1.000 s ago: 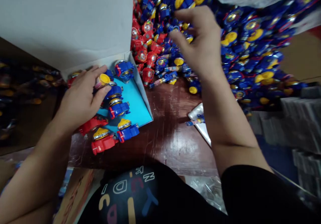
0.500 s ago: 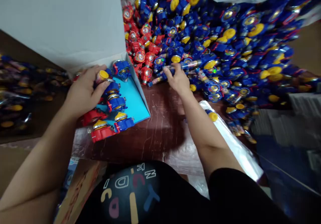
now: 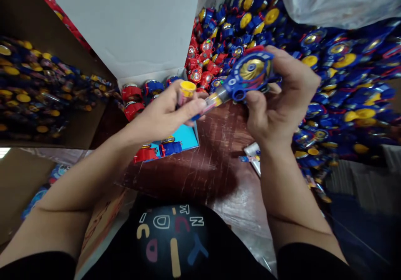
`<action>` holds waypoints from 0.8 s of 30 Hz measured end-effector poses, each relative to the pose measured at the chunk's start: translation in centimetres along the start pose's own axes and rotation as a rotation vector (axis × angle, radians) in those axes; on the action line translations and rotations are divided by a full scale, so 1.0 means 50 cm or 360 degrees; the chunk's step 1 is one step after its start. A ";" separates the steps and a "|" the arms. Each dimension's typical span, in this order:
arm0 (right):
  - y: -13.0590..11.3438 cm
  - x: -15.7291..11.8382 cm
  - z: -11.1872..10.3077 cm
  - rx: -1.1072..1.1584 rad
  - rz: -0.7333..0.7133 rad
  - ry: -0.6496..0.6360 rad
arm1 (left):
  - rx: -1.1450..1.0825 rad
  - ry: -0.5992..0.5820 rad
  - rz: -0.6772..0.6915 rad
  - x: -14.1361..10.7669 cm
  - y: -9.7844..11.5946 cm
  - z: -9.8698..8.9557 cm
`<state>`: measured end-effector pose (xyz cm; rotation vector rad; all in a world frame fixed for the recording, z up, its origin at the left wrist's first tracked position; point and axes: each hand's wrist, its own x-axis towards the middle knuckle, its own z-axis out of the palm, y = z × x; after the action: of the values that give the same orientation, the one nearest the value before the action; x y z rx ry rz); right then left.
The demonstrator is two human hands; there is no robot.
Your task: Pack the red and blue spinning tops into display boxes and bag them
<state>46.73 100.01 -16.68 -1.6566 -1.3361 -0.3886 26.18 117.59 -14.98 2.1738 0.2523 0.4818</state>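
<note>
Above the open display box (image 3: 188, 141), my two hands are held close together. My right hand (image 3: 282, 100) grips a blue toy (image 3: 250, 71) with a round gold disc on its face. From the toy's lower left end a clear tube (image 3: 216, 100) with colourful contents runs to my left hand (image 3: 163, 115). That hand's thumb and fingers pinch the tube's far end. The same hand also keeps a yellow-capped tube (image 3: 188, 88) upright between its fingers. Red toys (image 3: 131, 94) and blue toys (image 3: 153, 87) stand in the box, partly hidden by my left hand.
The box's tall white lid (image 3: 125, 25) rises behind it. A large heap of blue toys (image 3: 341, 62) covers the right, with red toys (image 3: 206, 62) beside the lid. At the left, a carton (image 3: 103, 62) holds many yellow-capped tubes (image 3: 28, 79). The tabletop (image 3: 188, 175) is dark red.
My right hand has come up from the heap and now holds the blue toy. My left hand has moved right and up from the box, keeping the yellow-capped tube. The view has shifted.
</note>
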 end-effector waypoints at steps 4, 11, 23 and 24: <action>-0.050 0.042 0.028 0.0281 0.0086 -0.0270 | 0.0119 0.0137 0.0090 0.001 0.007 0.013; -0.024 0.060 0.053 0.0246 0.0099 -0.0552 | 0.0740 0.0352 0.0167 -0.042 -0.037 -0.049; -0.044 0.073 0.106 -0.0652 -0.0237 -0.1455 | 0.0632 0.0726 -0.0122 -0.049 -0.165 -0.051; -0.052 0.082 0.117 -0.0692 -0.0229 -0.1526 | 0.0604 0.0756 -0.0110 -0.045 -0.164 -0.048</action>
<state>44.15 107.05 -15.45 -2.2402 -2.1873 0.0847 23.05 123.45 -20.79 2.3746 0.7257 0.9743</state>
